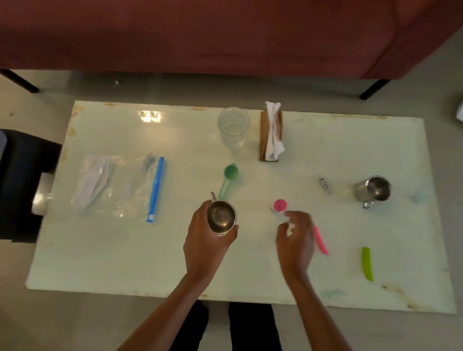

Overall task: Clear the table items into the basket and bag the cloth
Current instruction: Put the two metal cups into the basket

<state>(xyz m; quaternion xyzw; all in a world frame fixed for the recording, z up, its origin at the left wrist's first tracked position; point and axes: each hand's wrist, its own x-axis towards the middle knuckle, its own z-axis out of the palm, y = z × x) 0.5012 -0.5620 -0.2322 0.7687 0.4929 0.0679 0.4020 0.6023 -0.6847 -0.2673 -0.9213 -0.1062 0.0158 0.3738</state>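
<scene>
My left hand (pixel 206 239) grips a steel mug (pixel 221 217) near the middle of the white table (pixel 135 256). My right hand (pixel 297 238) hovers with curled fingers over a pink measuring spoon (pixel 280 205), whose handle (pixel 320 240) shows beside the hand. A green measuring spoon (pixel 228 179) lies just behind the mug. A white cloth (pixel 93 178) sits inside a clear zip bag (pixel 129 186) with a blue seal at the left. A second steel mug (pixel 373 189) stands at the right. A dark basket (pixel 16 186) sits off the table's left edge.
A clear glass (pixel 232 127) and a brown napkin holder with tissue (pixel 272 132) stand at the back. A lime-green strip (pixel 367 263) and a small metal piece (pixel 324 183) lie on the right. A red sofa (pixel 208 26) is behind; my legs are under the near edge.
</scene>
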